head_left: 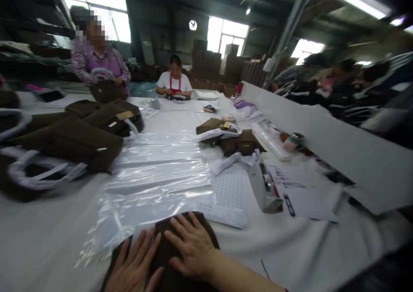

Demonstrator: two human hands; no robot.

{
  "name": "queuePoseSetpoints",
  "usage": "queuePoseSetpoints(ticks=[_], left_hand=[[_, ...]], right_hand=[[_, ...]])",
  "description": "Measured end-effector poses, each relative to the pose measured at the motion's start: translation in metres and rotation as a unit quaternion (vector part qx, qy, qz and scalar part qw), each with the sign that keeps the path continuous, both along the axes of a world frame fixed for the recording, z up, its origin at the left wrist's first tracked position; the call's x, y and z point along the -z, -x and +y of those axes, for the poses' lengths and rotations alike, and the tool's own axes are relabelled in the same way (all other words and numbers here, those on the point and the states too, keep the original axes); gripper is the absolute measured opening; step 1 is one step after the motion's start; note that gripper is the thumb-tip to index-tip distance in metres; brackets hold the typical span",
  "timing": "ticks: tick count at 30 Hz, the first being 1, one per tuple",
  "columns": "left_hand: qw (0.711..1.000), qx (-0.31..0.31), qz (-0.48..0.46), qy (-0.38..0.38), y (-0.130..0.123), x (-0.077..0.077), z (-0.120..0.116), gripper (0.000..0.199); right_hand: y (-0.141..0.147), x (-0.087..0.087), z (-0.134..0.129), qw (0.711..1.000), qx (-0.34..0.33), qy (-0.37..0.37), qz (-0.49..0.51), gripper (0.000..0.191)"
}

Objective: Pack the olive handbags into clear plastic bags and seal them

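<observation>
My left hand (133,262) and my right hand (190,249) both lie flat, fingers spread, on a dark brown felt bag (167,244) at the near edge of the white-covered table (41,223). Neither hand grips it, and the lower part of the bag is cut off by the frame. Just beyond the bag lies a clear plastic sleeve (155,184), spread flat and touching the bag's far edge. To its right is a white dotted sheet (229,193).
Folded brown felt bags with white handles (64,143) are piled at left, and more (229,137) lie ahead. A white tape dispenser (263,186) and printed paper (306,201) sit right. A white board (335,141) stands at right. Co-workers (174,79) sit and stand beyond.
</observation>
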State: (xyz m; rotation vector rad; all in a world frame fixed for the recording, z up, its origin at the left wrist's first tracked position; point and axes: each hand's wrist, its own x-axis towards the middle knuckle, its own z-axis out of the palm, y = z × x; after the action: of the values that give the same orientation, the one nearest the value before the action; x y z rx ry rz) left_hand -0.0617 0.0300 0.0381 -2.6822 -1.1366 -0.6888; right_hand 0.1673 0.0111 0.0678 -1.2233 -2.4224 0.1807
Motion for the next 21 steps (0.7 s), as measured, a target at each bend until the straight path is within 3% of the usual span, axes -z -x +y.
queuePoseSetpoints(ticks=[3, 7, 9, 12, 14, 16, 21], left_hand=[[0.999, 0.014, 0.033, 0.015, 0.007, -0.011, -0.010, 0.064], [0.988, -0.019, -0.115, 0.097, 0.014, -0.042, -0.021, 0.046], [0.963, -0.083, -0.230, 0.117, 0.023, -0.058, -0.014, 0.035], [0.899, -0.223, -0.350, 0.141, 0.039, -0.073, 0.014, 0.026], [0.867, -0.291, -0.364, 0.178, 0.046, -0.073, 0.038, 0.032], [0.860, -0.302, -0.353, 0.212, 0.050, -0.064, 0.057, 0.037], [0.903, -0.215, -0.272, 0.254, 0.047, -0.031, 0.083, 0.035]], right_hand=[[-0.019, -0.002, 0.005, 0.995, -0.007, -0.034, 0.098, 0.052], [-0.070, 0.028, 0.022, 0.954, 0.199, -0.055, 0.217, 0.038], [-0.099, 0.051, 0.026, 0.947, 0.270, -0.037, 0.172, 0.040], [-0.132, 0.082, 0.018, 0.968, 0.248, 0.019, 0.026, 0.052], [-0.144, 0.092, 0.009, 0.970, 0.233, 0.057, -0.032, 0.054], [-0.152, 0.092, 0.003, 0.967, 0.241, 0.069, -0.034, 0.050], [-0.176, 0.072, 0.012, 0.965, 0.255, 0.065, -0.002, 0.045]])
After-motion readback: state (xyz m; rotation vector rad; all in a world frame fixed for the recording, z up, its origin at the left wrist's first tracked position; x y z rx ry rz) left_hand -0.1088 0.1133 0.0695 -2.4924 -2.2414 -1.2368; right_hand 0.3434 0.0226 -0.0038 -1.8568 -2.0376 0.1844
